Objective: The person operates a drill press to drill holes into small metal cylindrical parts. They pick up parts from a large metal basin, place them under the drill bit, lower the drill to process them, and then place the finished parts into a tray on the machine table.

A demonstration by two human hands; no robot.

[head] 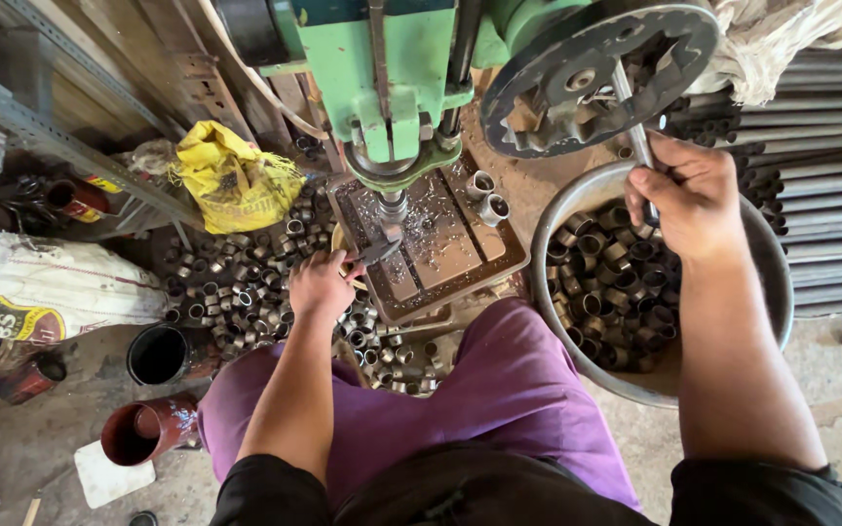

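Two hands work at a green metal drill machine (382, 78).
Left hand (319, 282) grips a small metal tool (374, 253) on the machine's flat steel surface (440, 244); right hand (694, 200) is wrapped around the thin steel handle (635, 127), above a round metal bowl (772, 282) of short metal rings (606, 292).

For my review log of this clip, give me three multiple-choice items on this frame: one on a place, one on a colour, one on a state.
1. Where is the metal basin of short rings?
A. under the right hand
B. beside the yellow bag
C. on the drill table

2. What colour is the drill press body?
A. red
B. green
C. blue

3. What is the right hand doing?
A. resting flat on the lap
B. hanging free
C. gripping the feed handle

Answers: 1 A, the basin sits below the right forearm; 2 B, its casing is painted green; 3 C, fingers are closed round the bar from the wheel, while the left hand is at the drill table.
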